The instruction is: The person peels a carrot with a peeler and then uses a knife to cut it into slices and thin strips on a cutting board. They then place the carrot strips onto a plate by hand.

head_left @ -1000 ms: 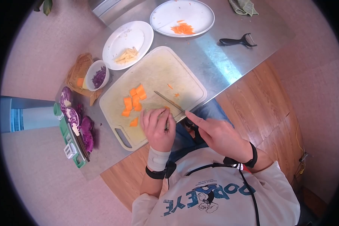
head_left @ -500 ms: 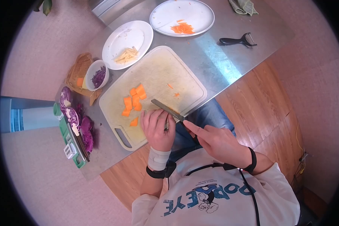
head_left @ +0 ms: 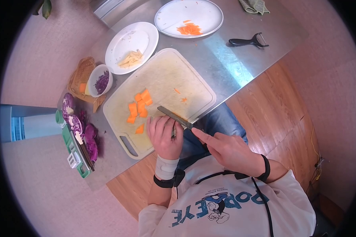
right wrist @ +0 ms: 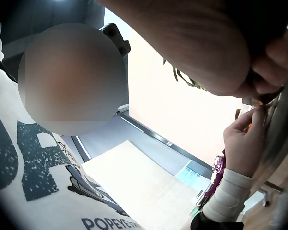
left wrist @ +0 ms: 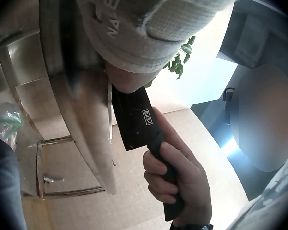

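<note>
In the head view my right hand (head_left: 229,148) grips a black-bladed kitchen knife (head_left: 174,117), the index finger stretched along the blade's spine. The left wrist view shows the wide knife blade (left wrist: 134,117) and fingers wrapped round its handle. My left hand (head_left: 165,136) stands with bent fingers at the near edge of the cream cutting board (head_left: 170,75), beside the blade. It holds an orange carrot piece (right wrist: 250,127), mostly hidden under the fingers in the right wrist view. Several cut carrot chunks (head_left: 146,96) lie on the board left of the knife.
Behind the board stand a plate of pale strips (head_left: 124,37) and an oval plate of carrot shreds (head_left: 209,21). A black peeler (head_left: 245,41) lies at right. At left are a bowl of shredded purple cabbage (head_left: 93,85), a wicker basket (head_left: 77,81) and cabbage pieces (head_left: 91,142).
The knife has shifted left and nearer my body, and its broad side now shows. My right hand has moved slightly towards me; the left hand has stayed nearly in place.
</note>
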Available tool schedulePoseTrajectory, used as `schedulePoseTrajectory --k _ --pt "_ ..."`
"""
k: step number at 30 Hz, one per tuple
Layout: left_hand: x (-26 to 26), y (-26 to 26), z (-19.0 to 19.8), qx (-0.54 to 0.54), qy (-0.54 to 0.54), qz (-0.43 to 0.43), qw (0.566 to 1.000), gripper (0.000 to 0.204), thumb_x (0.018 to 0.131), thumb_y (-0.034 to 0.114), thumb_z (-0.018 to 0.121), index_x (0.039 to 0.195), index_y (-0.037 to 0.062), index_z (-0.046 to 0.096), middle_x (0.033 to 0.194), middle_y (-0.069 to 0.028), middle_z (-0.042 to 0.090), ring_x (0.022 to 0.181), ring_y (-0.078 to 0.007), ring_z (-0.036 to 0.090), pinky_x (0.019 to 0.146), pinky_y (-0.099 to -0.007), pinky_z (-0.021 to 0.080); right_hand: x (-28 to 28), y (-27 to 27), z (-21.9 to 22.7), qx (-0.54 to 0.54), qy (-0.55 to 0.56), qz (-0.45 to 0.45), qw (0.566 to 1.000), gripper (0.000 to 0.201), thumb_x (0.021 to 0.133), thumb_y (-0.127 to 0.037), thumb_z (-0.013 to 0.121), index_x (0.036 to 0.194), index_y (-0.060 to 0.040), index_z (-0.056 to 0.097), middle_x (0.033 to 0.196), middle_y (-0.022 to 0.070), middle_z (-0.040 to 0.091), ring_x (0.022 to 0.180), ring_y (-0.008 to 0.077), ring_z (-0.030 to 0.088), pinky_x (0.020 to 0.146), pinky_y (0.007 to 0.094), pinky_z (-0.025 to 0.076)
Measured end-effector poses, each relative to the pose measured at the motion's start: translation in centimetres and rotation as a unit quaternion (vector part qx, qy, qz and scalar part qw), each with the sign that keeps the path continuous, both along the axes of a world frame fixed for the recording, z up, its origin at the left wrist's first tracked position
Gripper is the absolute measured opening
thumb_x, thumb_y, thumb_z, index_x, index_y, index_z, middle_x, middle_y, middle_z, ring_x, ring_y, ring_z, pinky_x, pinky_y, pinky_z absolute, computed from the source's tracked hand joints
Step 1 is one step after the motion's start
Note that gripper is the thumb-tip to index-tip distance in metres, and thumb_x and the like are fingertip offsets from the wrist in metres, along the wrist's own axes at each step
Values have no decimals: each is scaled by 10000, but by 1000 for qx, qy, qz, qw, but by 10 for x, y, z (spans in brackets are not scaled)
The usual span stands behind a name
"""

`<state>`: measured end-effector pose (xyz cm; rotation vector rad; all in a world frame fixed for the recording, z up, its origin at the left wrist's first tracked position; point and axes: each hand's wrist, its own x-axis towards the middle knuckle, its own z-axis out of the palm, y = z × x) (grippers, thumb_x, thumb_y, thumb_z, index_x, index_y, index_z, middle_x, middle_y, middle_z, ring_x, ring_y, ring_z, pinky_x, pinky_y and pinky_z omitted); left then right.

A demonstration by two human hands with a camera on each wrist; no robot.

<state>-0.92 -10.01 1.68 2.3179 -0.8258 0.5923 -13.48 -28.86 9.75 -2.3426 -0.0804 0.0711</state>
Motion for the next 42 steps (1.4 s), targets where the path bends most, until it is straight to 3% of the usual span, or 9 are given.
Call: schedulePoseTrajectory --k 20,26,28,35,42 --pt "0 -2 2 -6 2 3 1000 195 823 66 814 1013 60 772 1103 -40 715 1100 -276 653 1167 -551 408 11 5 -5 -20 -9 4 1000 677 977 -11 651 1615 -128 457 712 118 580 592 321 613 533 451 495" --pt "0 -2 5 -2 3 4 1000 212 846 66 800 1057 74 785 1110 -26 720 1097 -266 653 1168 -538 408 17 -1 -18 32 -50 -4 998 703 948 -23 658 1613 -120 453 725 134 609 622 333 650 579 457 543" --pt "-1 -3 7 -10 10 1 1000 185 869 50 774 1053 64 785 1099 -57 724 1090 -297 659 1154 -538 419 19 -4 -17 56 -58 -14 997 674 957 -19 654 1600 -118 476 728 141 616 631 344 651 593 466 542" --pt "-1 -4 6 -11 12 0 1000 193 875 47 767 1065 69 785 1102 -59 724 1090 -294 657 1153 -538 421 22 -11 -13 34 -61 -59 996 641 956 -28 663 1575 -118 518 738 143 621 635 352 651 603 469 546" --pt "0 -3 3 -9 1 3 1000 208 851 57 790 1058 71 778 1109 -40 718 1091 -270 655 1155 -539 417 11 -4 -6 4 -39 -22 999 638 960 -18 658 1571 -150 530 743 111 621 630 323 654 585 441 544"
